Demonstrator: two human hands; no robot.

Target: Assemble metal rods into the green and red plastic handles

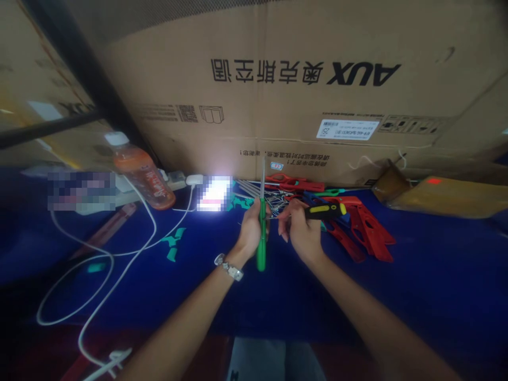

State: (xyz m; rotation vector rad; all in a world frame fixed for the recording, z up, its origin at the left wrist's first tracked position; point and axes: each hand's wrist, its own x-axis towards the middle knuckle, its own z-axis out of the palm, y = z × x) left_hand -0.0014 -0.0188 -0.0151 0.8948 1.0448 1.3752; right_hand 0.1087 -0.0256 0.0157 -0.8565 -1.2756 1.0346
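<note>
My left hand (249,232) is closed round a green-handled tool (261,233) held upright, its thin metal shaft pointing up toward the cardboard box. A watch sits on that wrist. My right hand (298,228) grips a black-and-yellow-handled tool (325,211) that lies sideways, its thin tip pointing left toward the green tool. Both hands hover close together above the blue cloth (416,275), just in front of a pile of red hand tools (365,227) and loose metal rods (250,187).
A large AUX cardboard box (301,84) walls off the back. A bottle of orange drink (141,172) stands at left beside a power strip (174,180), with white cables (95,264) looping over the cloth. Teal plastic pieces (174,244) lie nearby. A tan block (448,196) sits at right.
</note>
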